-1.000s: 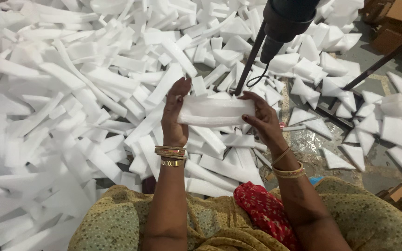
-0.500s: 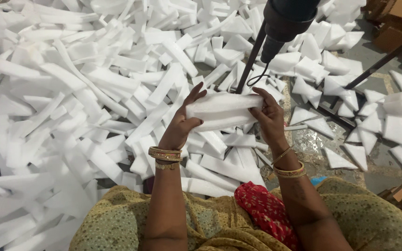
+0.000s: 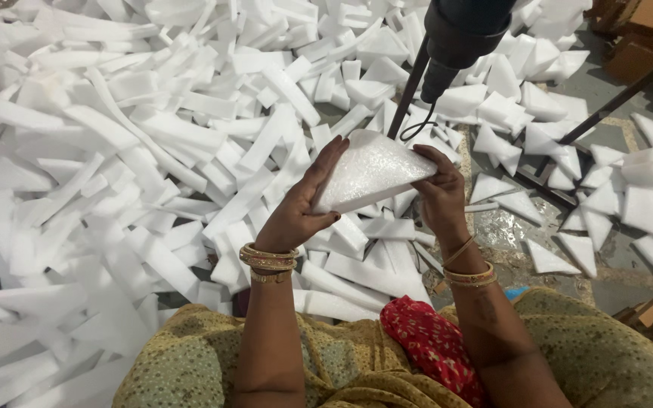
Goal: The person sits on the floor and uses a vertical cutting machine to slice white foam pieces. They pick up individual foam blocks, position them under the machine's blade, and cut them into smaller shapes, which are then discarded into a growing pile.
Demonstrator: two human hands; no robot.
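A white foam sheet (image 3: 372, 172), folded into a triangle-like shape, is held up between both hands in the middle of the head view. My left hand (image 3: 304, 208) presses flat against its left edge, fingers straight and pointing up. On the sheet's right corner my right hand (image 3: 438, 190) pinches with fingers curled over the top. Both wrists carry gold bangles. A dark cylindrical tool head (image 3: 459, 41) on a thin rod hangs just above and behind the sheet.
A large heap of white foam strips (image 3: 137, 151) covers the floor to the left and ahead. Folded foam triangles (image 3: 591, 196) lie scattered at the right. Dark metal bars (image 3: 614, 98) cross the right side. Cardboard boxes (image 3: 644, 23) stand at the top right.
The foam piece went from a long horizontal strip held at both ends to a folded triangle. My left hand opened flat against its left edge and both hands rose slightly.
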